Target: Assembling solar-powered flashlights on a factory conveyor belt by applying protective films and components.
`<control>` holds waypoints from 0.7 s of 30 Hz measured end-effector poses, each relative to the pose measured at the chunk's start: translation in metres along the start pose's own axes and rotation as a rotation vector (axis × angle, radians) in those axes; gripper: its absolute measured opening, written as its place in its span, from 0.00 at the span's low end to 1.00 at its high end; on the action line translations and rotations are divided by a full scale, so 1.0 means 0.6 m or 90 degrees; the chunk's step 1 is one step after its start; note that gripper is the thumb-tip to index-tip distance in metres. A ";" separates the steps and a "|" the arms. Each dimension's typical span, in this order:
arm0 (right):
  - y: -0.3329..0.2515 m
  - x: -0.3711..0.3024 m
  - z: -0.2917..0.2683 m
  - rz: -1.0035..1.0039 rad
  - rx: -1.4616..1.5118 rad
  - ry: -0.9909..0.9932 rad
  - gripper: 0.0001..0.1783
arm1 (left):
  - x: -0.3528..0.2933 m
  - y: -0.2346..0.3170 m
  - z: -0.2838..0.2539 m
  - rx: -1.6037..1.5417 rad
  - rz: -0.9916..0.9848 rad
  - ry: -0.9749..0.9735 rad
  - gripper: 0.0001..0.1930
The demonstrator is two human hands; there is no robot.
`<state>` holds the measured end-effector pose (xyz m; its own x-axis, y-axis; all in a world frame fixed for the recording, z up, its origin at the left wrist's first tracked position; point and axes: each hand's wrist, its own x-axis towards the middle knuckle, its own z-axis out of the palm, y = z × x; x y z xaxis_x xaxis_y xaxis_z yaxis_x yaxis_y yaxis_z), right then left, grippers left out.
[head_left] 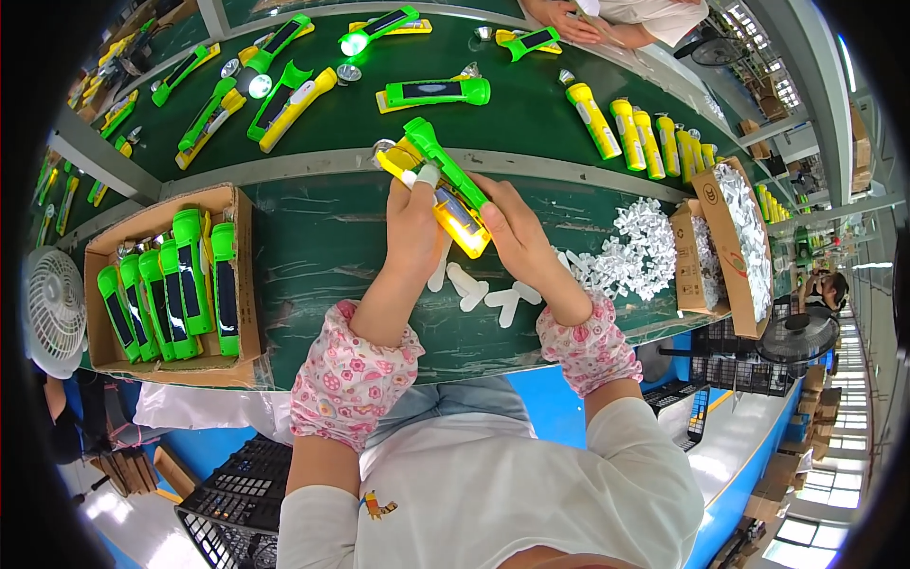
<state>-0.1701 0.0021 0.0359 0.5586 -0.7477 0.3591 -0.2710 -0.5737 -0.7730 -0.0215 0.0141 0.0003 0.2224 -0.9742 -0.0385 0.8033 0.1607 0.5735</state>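
Left hand [408,220] and right hand [517,228] are clamped on the yellow-green flashlight [453,174], right of the cardboard box [248,284]. Step in hand: apparently joining its casing. Next move likely calls for alignment.

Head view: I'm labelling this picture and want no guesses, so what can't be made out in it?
- Head view: the underside of the held flashlight, hidden by its own body, the left hand and right hand.
- Head view: the bottom of the left carton, covered by green flashlights.
- Head view: the head of the co-worker opposite, cut off by the upper edge.
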 end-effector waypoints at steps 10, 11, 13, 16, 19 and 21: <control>-0.005 -0.019 0.041 0.030 -0.222 0.056 0.26 | -0.002 0.004 -0.010 -0.247 -0.070 -0.131 0.12; -0.006 -0.019 0.042 -0.002 -0.268 0.053 0.30 | -0.004 -0.002 -0.008 -0.185 -0.042 -0.086 0.12; -0.007 -0.020 0.048 0.004 -0.293 0.035 0.30 | -0.004 -0.003 -0.006 -0.078 -0.022 -0.019 0.13; -0.022 -0.017 0.046 0.013 -0.330 -0.031 0.31 | 0.021 0.008 -0.038 0.050 -0.018 -0.024 0.12; -0.001 -0.022 0.028 -0.088 -0.228 -0.003 0.30 | 0.033 0.040 -0.030 0.101 0.032 -0.059 0.16; -0.001 -0.027 0.016 -0.140 -0.084 0.052 0.28 | 0.031 0.039 -0.018 0.025 0.014 -0.089 0.21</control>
<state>-0.1713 0.0179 0.0254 0.5511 -0.6223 0.5559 -0.2536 -0.7596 -0.5989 0.0075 0.0013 0.0044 0.1583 -0.9835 0.0877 0.7764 0.1789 0.6044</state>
